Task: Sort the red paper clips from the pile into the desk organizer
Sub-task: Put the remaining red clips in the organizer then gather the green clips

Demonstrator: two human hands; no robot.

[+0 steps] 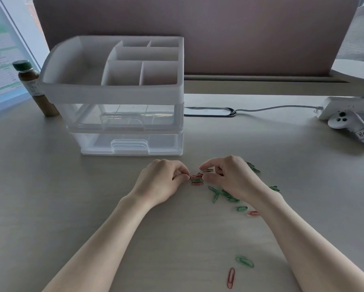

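Red and green paper clips lie scattered on the desk in front of the white desk organizer point(113, 89). A small cluster of red clips point(196, 179) mixed with a green one sits between my hands. My left hand point(162, 180) pinches the left end of a red clip in that cluster with thumb and forefinger. My right hand point(229, 178) hovers over the pile with fingers curled and apart, thumb beside the cluster, holding nothing I can see. Single red clips lie at the right point(253, 213) and near the front point(231, 278). Green clips point(225, 193) spread under my right wrist.
The organizer has several open top compartments and two clear drawers point(130, 144), both shut. A brown bottle with a green cap point(32, 87) stands at its left. A white controller point(351, 125) and a cable lie at the back right. A loose green clip point(244, 261) lies near the front.
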